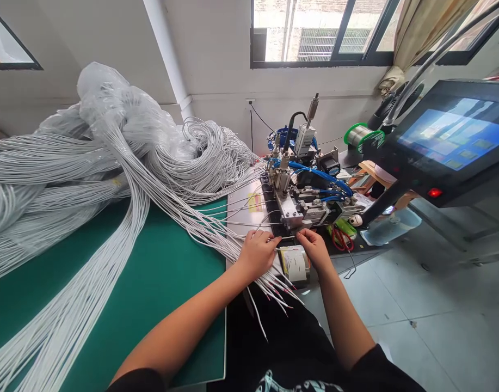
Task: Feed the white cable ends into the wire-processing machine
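Note:
My left hand (259, 251) is closed on a white cable (288, 237) whose end reaches toward the front of a bench-top machine (289, 204). My right hand (313, 246) is pinched at the machine's front edge, near that cable's end. What lies between its fingertips is too small to make out. Under and beside my left hand spreads a bundle of white cables (216, 239), their loose ends hanging over the table's front edge. Between and below my hands sits a small block with a white paper label (295, 263).
Large coils of grey-white cable (216, 158) and plastic-wrapped bundles (110, 98) lie on the green table (171, 277). At right stand a touchscreen (457, 139), a green wire spool (361, 136), red-handled scissors (342, 239) and a clear plastic bin (392, 227).

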The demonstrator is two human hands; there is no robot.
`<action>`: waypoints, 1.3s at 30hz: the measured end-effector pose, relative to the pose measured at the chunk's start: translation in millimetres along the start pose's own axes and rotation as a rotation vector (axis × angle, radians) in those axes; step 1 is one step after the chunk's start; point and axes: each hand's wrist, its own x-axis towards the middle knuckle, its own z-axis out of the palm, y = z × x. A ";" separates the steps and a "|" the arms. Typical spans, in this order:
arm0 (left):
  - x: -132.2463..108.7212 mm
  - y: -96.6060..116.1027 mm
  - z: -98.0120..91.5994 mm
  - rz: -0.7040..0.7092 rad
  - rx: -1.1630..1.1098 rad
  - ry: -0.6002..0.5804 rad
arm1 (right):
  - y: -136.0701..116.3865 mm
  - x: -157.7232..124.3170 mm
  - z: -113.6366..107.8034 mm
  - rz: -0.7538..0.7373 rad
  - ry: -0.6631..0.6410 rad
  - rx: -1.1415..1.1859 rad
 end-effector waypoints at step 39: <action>-1.1 2.0 4.7 -0.183 0.078 0.035 | -25.3 -26.8 -10.1 -0.016 0.179 -0.183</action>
